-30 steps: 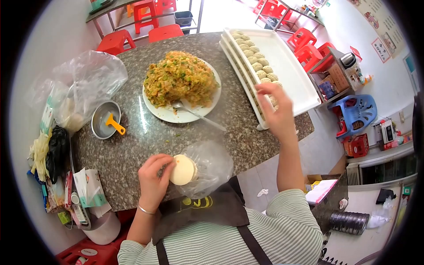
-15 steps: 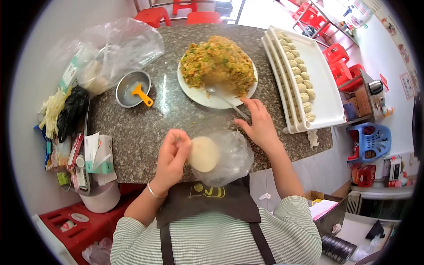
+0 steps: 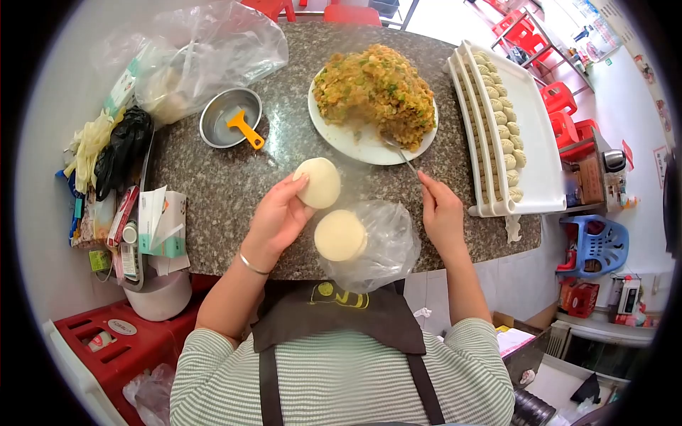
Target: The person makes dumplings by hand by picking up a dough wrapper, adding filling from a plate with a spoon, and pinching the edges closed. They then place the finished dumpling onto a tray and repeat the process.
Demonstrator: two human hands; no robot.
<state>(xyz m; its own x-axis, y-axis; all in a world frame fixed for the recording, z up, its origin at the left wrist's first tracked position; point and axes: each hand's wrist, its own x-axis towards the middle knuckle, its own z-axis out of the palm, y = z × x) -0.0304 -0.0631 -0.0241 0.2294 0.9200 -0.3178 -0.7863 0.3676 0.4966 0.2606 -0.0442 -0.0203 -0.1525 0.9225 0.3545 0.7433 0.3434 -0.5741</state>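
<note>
A round dough wrapper (image 3: 319,183) rests on the fingers of my left hand (image 3: 278,211), with the thumb over its edge. Just below it, more dough wrappers (image 3: 340,236) lie stacked on a clear plastic bag (image 3: 388,245) near the table's front edge. My right hand (image 3: 443,211) grips the handle of a metal spoon (image 3: 406,157). The spoon's bowl end sits in the chopped filling (image 3: 380,89), partly hidden by it. That filling is heaped on a white plate (image 3: 346,144) at the table's middle.
Stacked white trays (image 3: 534,135) holding rows of pleated dumplings (image 3: 501,117) stand at the right. Left of the plate is a metal bowl (image 3: 211,124) with a yellow-handled peeler (image 3: 244,129). A large plastic bag (image 3: 213,53) and a tissue box (image 3: 172,220) lie at the left.
My left hand has lifted a wrapper off the stack, up and forward. My right hand has closed on the spoon, whose bowl now sits at the filling's right side. The camera view has shifted.
</note>
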